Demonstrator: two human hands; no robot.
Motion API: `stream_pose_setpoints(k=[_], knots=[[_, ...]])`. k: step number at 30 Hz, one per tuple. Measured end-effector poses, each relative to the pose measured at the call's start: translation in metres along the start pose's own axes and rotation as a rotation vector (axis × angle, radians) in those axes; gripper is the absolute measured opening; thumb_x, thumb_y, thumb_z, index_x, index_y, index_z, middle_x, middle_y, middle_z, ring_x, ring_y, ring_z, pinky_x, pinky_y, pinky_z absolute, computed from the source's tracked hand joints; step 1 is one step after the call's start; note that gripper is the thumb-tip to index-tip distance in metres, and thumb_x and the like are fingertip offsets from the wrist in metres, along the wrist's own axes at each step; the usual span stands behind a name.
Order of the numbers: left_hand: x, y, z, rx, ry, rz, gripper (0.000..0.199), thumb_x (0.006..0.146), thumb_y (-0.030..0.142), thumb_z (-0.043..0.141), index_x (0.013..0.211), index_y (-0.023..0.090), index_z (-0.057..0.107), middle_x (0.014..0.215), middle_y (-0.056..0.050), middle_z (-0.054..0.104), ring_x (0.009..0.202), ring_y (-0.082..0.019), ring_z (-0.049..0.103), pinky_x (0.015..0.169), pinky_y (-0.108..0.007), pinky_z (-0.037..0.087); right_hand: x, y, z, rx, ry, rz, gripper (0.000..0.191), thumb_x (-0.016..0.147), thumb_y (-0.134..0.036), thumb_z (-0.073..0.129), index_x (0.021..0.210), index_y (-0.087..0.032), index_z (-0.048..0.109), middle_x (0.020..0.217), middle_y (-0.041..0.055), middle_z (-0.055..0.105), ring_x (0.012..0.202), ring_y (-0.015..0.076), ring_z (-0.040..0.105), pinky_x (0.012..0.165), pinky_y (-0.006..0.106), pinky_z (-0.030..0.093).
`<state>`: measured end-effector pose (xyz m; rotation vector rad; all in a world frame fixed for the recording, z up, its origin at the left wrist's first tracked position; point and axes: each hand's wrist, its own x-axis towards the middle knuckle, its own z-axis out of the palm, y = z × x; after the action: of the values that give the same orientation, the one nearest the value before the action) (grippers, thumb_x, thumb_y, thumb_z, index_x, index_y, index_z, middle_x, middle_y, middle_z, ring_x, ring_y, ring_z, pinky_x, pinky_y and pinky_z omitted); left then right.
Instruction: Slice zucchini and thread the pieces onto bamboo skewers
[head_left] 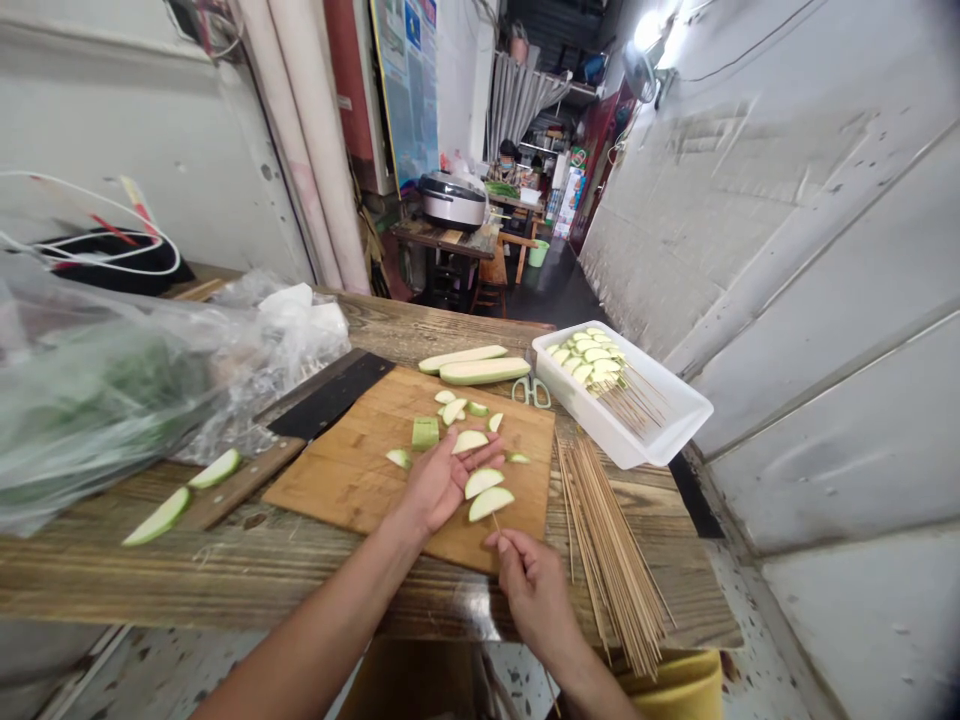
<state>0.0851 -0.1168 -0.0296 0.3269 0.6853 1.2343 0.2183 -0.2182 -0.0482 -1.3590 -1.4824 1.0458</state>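
left of the cutting board (337, 450), two outlying slices (156, 517) are unthreaded. over the board, the left hand (439, 487), palm up, fingers apart, supports a pale slice (470, 441) near loose pieces (454, 411). behind the board, two long pieces (484, 372) are unsliced. at its near edge, the right hand (529, 575) clamps a skewer (496, 522) apparently carrying two threaded slices (491, 503). right of the board: unused sticks (611, 550); loaded skewers (600, 365) in a tray (581, 415).

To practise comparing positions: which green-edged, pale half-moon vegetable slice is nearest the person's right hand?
The half-moon slice whose lower edge meets the thin tan wooden skewer gripped by the right hand; every other slice lies farther away.
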Motion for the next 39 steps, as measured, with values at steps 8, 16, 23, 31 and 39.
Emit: stream_pose_setpoints(k=[8, 16, 23, 31, 39], knots=[[-0.0016, -0.0007, -0.0008, 0.024, -0.008, -0.002, 0.023, 0.090, 0.024, 0.041, 0.093, 0.010, 0.060, 0.098, -0.016, 0.070, 0.094, -0.024, 0.066, 0.085, -0.040, 0.052, 0.0033, -0.0032, 0.0007, -0.005, -0.025, -0.001, 0.035, 0.090, -0.036, 0.042, 0.082, -0.013, 0.066, 0.046, -0.0059, 0.033, 0.045, 0.0116, 0.035, 0.041, 0.020, 0.026], [-0.0036, -0.0042, -0.0020, 0.041, -0.017, -0.009, 0.020, 0.087, 0.021, 0.046, 0.093, 0.009, 0.060, 0.100, -0.017, 0.069, 0.101, -0.029, 0.063, 0.087, -0.045, 0.050, 0.0040, -0.0053, 0.0018, -0.014, -0.007, -0.009, 0.034, 0.090, -0.036, 0.043, 0.082, -0.014, 0.067, 0.044, -0.0049, 0.036, 0.049, 0.0138, 0.042, 0.044, 0.021, 0.031], [-0.0035, -0.0043, -0.0018, 0.051, 0.021, -0.038, 0.021, 0.087, 0.021, 0.047, 0.095, 0.008, 0.060, 0.101, -0.018, 0.069, 0.102, -0.028, 0.063, 0.086, -0.043, 0.051, 0.0047, -0.0018, 0.0026, -0.003, 0.009, -0.029, 0.037, 0.090, -0.039, 0.042, 0.083, -0.014, 0.067, 0.048, -0.0024, 0.045, 0.051, 0.0141, 0.045, 0.045, 0.021, 0.034], [-0.0064, -0.0017, 0.0026, 0.109, 0.033, 0.019, 0.016, 0.085, 0.020, 0.051, 0.091, 0.010, 0.062, 0.094, -0.014, 0.071, 0.091, -0.024, 0.067, 0.079, -0.034, 0.054, 0.0038, -0.0042, 0.0021, 0.015, -0.022, -0.035, 0.037, 0.091, -0.040, 0.041, 0.083, -0.014, 0.066, 0.055, -0.0014, 0.048, 0.049, 0.0121, 0.041, 0.044, 0.020, 0.031], [-0.0006, -0.0037, -0.0016, 0.094, 0.107, 0.057, 0.016, 0.086, 0.018, 0.049, 0.085, 0.009, 0.062, 0.088, -0.014, 0.072, 0.081, -0.021, 0.069, 0.076, -0.031, 0.054, 0.0033, -0.0058, 0.0020, -0.004, -0.029, -0.048, 0.036, 0.091, -0.039, 0.041, 0.082, -0.014, 0.066, 0.057, -0.0001, 0.050, 0.051, 0.0128, 0.043, 0.043, 0.020, 0.031]])
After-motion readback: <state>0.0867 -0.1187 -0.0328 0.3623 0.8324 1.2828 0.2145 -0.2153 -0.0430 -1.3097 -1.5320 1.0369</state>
